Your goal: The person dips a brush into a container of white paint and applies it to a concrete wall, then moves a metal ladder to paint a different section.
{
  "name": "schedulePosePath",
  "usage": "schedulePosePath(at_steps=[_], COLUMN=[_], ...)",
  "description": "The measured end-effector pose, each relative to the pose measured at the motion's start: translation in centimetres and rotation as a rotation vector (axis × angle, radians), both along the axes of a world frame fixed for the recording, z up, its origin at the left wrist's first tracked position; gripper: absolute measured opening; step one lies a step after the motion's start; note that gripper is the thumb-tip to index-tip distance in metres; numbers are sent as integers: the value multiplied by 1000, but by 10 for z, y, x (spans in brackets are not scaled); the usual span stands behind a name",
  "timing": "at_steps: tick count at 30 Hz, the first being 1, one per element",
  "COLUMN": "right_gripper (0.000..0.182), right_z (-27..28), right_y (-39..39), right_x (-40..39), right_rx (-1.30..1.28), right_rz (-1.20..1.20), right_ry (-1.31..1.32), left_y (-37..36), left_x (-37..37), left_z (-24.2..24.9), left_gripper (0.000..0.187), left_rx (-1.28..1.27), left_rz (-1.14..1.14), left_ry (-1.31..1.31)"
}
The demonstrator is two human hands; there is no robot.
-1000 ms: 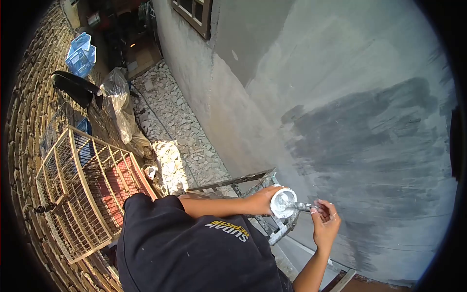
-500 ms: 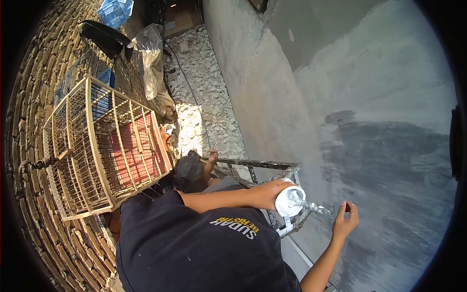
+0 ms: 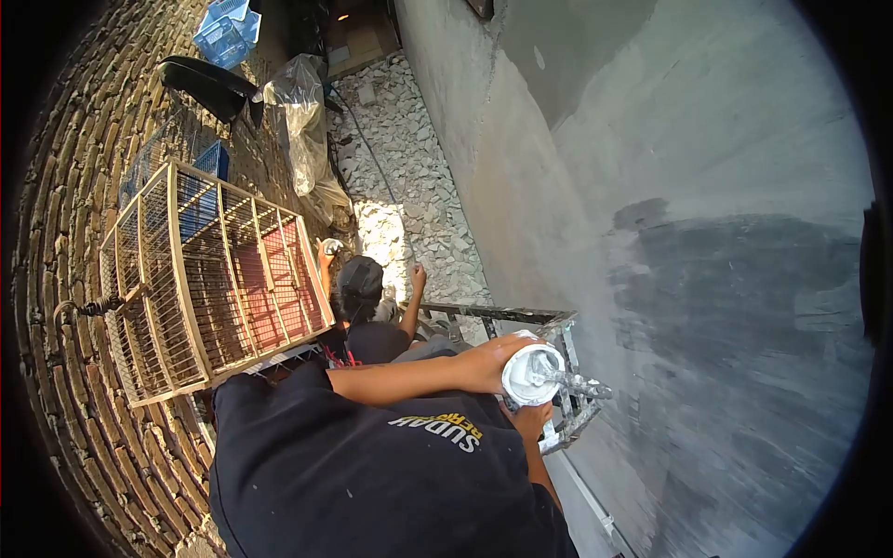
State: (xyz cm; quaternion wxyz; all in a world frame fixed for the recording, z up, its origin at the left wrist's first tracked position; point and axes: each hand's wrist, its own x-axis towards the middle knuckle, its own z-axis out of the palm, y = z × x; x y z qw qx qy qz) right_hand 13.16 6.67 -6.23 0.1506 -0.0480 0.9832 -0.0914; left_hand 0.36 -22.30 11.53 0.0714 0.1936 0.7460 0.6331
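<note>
My left hand [image 3: 498, 361] is wrapped around the side of a white tub [image 3: 510, 383] with whitish paint or paste inside. A paint-smeared tool [image 3: 581, 383] stands in the tub, its handle leaning out to the right. My right hand [image 3: 530, 420] is closed against the tub's lower edge, its fingers partly hidden beneath it. The tub is held above a paint-spattered metal frame [image 3: 569, 339], beside a grey wall [image 3: 735, 279] with darker patches.
A person in a dark cap [image 3: 361, 276] is below, one hand [image 3: 419, 276] raised, the other by a white object [image 3: 331, 246]. A wooden birdcage [image 3: 177, 260] stands at left by a brick surface [image 3: 56, 279]. Rubble [image 3: 400, 139], a plastic bag [image 3: 302, 130] and blue crates [image 3: 223, 37] lie beyond.
My right hand has moved from beside the wall, right of the tool, to the tub's lower edge. The tub has shifted slightly left. The person below has come further into view.
</note>
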Motion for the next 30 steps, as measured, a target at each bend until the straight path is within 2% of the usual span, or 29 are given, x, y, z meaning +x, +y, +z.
schedulePosePath(at_steps=[2,4,5,8,9,13,17,19,23,26,27,28,30], right_gripper=[116,104,91,91,94,92,88,88,94,95,98,97,95], right_z=[-3,-4,-9,2,-9,23,29,37,75,88,81,86,80], right_y=[-2,4,6,1,7,-9,-12,-14,-24,-30,-25,-28,-20], right_x=[-9,-6,-4,-8,-5,-16,-19,-20,-34,-37,-35,-31,-25], right_rx=[17,-63,-50,-183,-101,-127,-102,-196,-251,-206,-181,-186,-153], right_rz=[33,55,49,41,105,42,35,-44,-196,-287,-221,-332,-242], right_ry=[16,-23,97,138,178,117,176,6,-72,-79,-194,-187,-131], left_y=[8,16,21,28,31,35,42,44,43,44,44,44,43], left_x=[-6,-7,-7,-9,-8,-15,-15,-14,-17,-17,-18,-16,-17], left_z=[10,11,8,2,-6,3,-7,-14,-12,-14,-18,-14,-11], left_gripper=[84,87,87,88,90,92,91,90,87,86,87,85,83], left_rx=[4,-2,-11,-43,-29,-65,-89,-61,-63,-95,-84,-98,-111], left_rz=[-105,-148,-172,-234,-251,-306,-313,-295,-296,-261,-259,-239,-223], left_ry=[-90,-69,-66,-74,-76,-92,-95,-100,-92,-80,-65,-74,-56])
